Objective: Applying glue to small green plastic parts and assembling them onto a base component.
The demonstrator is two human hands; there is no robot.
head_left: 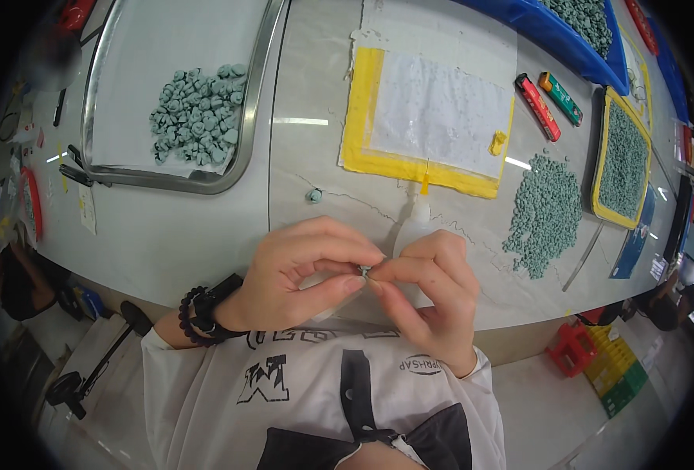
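Observation:
My left hand (304,270) and my right hand (433,294) meet near the table's front edge. Thumb and forefinger of each are pinched on one tiny grey-green piece (364,269), mostly covered by the fingertips. Beside my right hand is a translucent white squeeze bottle (416,222) with a yellow needle tip; the fingers hide part of its body, and I cannot tell whether they touch it. A single rounded green piece (314,196) lies on the table beyond my left hand. To the right spreads a pile of small grey-green pieces (545,211).
At left, a metal tray (221,184) holds larger rounded green pieces (198,113). A yellow-edged white sheet (433,110) lies ahead. Red (538,108) and green (561,99) slim packs lie right of it, near a yellow-rimmed tray (595,192) and a blue bin (550,39), both with pieces.

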